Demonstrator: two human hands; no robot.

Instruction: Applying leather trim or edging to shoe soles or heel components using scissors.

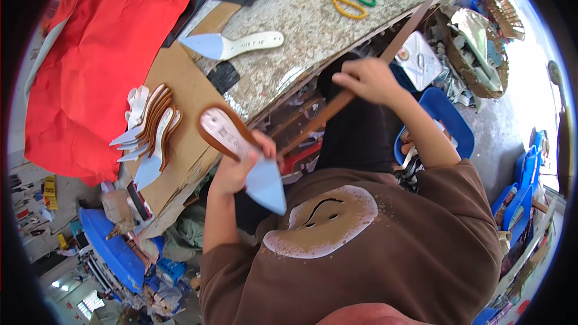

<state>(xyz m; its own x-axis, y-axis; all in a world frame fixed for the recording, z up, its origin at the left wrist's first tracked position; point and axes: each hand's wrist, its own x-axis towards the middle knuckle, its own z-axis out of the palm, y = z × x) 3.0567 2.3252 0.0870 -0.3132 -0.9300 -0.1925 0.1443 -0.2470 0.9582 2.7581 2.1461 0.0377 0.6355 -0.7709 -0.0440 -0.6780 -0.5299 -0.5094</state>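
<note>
My left hand (pixel 238 168) is closed around a shoe insole (pixel 266 185) with a pale blue forepart and a white heel part. Brown edging runs around its heel end, which points up and left. A long brown strip (pixel 404 35) slants from the far right of the workbench down to my left hand. My right hand (pixel 373 81) grips this strip partway along. On the bench beyond lies a single insole (pixel 208 46) without brown edging. Left of my left hand, several brown-edged insoles (pixel 158 144) overlap in a pile on a brown board (pixel 180 81).
Scissors (pixel 352 1) with green and yellow handles lie on the worn workbench (pixel 301 42). Red sheet material (pixel 114 60) covers the left side. A small black piece (pixel 224 77) rests near the board. Below on the right stand a blue bin (pixel 460 126) and a white tray (pixel 419 63).
</note>
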